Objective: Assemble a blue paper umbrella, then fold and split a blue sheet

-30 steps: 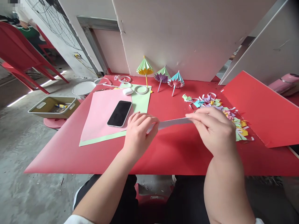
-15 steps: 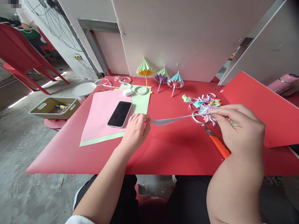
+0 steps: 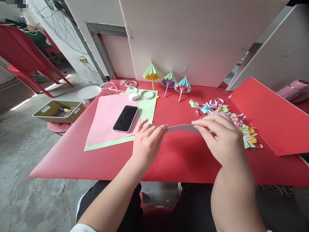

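A thin pale lilac paper strip (image 3: 181, 128) stretches between my two hands above the red table (image 3: 116, 164), bowed slightly upward. Its left end is pinched by my left hand (image 3: 149, 138), just right of a black-screened phone (image 3: 125, 118). The fingertips of my right hand (image 3: 220, 133) close on the strip's right end, in front of a pile of colourful paper scraps (image 3: 246, 129). Pink paper (image 3: 101, 119) and green paper (image 3: 148, 111) lie under and beside the phone.
Three small paper umbrellas (image 3: 168, 81) stand at the back by the white wall. Tape rolls (image 3: 147, 94) and a white case (image 3: 134, 96) sit at the back left. A red board (image 3: 272, 119) leans at the right. A bin (image 3: 58, 111) stands left of the table.
My right hand has moved left, closer to my left hand, and now covers the orange cutter. Between the hands, the visible strip is shorter and arched. My left hand has shifted slightly right.
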